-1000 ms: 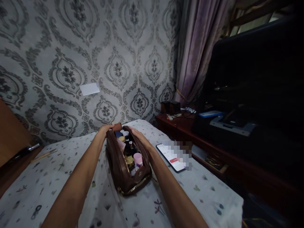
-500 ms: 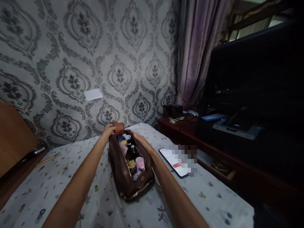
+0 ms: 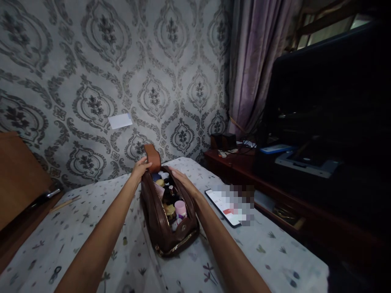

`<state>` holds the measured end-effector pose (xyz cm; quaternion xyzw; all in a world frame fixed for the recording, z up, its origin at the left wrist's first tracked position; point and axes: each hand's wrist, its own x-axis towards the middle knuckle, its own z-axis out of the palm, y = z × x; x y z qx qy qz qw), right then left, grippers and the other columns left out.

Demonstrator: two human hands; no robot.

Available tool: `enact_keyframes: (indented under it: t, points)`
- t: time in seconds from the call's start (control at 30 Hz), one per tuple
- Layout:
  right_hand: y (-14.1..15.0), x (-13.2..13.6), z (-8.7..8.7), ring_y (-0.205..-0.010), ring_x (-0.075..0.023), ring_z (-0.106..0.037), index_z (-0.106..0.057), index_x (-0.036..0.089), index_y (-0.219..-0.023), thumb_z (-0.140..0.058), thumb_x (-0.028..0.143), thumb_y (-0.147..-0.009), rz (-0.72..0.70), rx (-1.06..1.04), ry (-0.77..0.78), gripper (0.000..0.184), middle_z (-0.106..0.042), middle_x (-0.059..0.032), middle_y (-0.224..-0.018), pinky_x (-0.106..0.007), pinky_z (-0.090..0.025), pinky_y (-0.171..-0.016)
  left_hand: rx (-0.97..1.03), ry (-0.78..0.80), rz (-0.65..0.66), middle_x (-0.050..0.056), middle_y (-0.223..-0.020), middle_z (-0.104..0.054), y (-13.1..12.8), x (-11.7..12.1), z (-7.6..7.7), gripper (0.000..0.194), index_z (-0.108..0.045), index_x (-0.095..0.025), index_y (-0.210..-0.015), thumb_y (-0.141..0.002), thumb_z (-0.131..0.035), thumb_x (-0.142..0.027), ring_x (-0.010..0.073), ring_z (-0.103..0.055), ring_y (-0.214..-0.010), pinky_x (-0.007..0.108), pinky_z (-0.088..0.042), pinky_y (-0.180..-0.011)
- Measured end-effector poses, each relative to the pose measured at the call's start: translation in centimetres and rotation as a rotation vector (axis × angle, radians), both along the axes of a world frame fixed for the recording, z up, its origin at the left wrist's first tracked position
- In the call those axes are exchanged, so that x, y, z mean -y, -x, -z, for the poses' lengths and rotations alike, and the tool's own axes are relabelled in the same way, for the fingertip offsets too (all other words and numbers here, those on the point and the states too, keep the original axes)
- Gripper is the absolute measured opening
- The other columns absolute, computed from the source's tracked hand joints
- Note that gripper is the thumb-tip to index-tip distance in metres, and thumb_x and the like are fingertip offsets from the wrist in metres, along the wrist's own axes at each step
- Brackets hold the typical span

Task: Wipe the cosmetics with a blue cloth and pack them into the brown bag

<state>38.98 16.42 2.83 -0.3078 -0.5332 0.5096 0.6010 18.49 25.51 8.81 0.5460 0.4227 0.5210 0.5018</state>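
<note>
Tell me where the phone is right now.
In the head view, the phone lies on the patterned cloth, to the right of the open brown bag, just beyond the right forearm.

At about 5 o'clock in your view, the smartphone [image 3: 222,208] has small grey numbers on its white screen. You can make out "00" at the start, but the rest is too fuzzy. The purple print on your pink-topped container [image 3: 181,209], near 6 o'clock, can't be read.
</note>
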Motion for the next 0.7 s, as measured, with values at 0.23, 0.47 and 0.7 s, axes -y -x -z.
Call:
enact_keyframes:
  t: [0.23, 0.47, 0.7]
  points:
    - [0.2, -0.1, -0.1, -0.13, -0.0313, -0.057, -0.071, 0.029, -0.124, -0.074, 0.065, -0.072, -0.008, -0.007, -0.006, 0.063, -0.067, -0.0038, -0.135, -0.05, -0.04, -0.115, -0.078, -0.14, -0.032, 0.001, -0.093, -0.075, -0.5, 2.3, -1.3, 0.044, -0.064, -0.021, -0.105, -0.063, -0.076, -0.016, 0.0196, -0.07, -0.084, 0.025, -0.052, -0.073]
    - [0.2, 0.4, -0.5, -0.136, -0.0298, -0.052, -0.073, 0.028, -0.121, -0.075, 0.063, -0.073, 0.023, 0.003, -0.042, 0.06, -0.067, -0.0037, -0.135, -0.048, -0.029, -0.121, -0.135, -0.262, -0.055, 0.006, -0.11, -0.074, -1.6, 3.2, -1.8, 0.033, -0.066, -0.02, -0.104, -0.074, -0.075, -0.031, 0.0259, -0.065, -0.112, 0.032, -0.05, -0.094]
    - [-0.6, 1.1, -0.9, -0.128, -0.0311, -0.059, -0.074, 0.026, -0.12, -0.072, 0.057, -0.078, 0.054, 0.071, -0.06, 0.052, -0.07, -0.006, -0.13, -0.051, -0.035, -0.117, -0.161, -0.345, 0.012, 0.006, -0.11, -0.075, -1.4, 4.6, -1.8, 0.03, -0.07, -0.018, -0.103, -0.077, -0.07, -0.033, 0.0265, -0.067, -0.107, 0.035, -0.051, -0.097]
